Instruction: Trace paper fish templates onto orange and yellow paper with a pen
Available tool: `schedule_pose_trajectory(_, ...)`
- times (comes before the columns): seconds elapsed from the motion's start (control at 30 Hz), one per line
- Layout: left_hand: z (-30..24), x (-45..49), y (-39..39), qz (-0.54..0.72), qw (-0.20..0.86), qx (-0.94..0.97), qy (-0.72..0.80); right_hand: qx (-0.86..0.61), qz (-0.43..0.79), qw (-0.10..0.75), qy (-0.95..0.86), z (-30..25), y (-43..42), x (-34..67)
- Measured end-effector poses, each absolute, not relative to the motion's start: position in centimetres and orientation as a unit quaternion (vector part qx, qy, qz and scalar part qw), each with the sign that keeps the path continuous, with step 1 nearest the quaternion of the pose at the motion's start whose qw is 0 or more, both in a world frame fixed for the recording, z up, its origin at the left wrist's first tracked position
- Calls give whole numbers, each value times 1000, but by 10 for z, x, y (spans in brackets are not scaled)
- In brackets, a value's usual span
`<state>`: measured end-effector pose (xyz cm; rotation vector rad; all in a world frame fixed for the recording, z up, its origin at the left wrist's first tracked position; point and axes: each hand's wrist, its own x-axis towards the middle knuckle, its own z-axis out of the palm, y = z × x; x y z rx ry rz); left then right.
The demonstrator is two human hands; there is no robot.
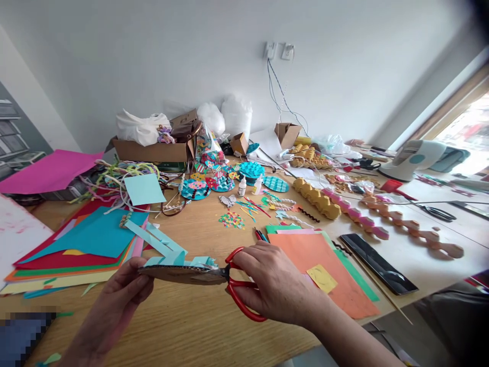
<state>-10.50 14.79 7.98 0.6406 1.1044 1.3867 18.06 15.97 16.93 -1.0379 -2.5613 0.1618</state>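
Observation:
My left hand (pixel 114 300) pinches the left end of a flat cardboard disc (pixel 183 273), held edge-on, with light blue paper strips (pixel 168 250) woven or stuck on its top. My right hand (pixel 275 285) is closed in the handles of red scissors (pixel 239 285), whose blades meet the disc's right edge. Both hands hover over the wooden table (pixel 183 326) near its front edge.
Stacked coloured paper sheets (pixel 84 244) lie to the left, orange and green sheets (pixel 324 265) to the right. Further back are finished blue paper discs (pixel 214 181), glue bottles (pixel 242 186), egg-carton strips (pixel 317 196), a cardboard box (pixel 153 150), a black ruler (pixel 378 262) and an iron (pixel 412 158).

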Motion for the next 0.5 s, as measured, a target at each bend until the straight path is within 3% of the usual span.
schedule_pose_trajectory(0.5, 90, -95, 146, 587, 593, 260, 485, -337, 72, 160, -925, 174, 161, 178)
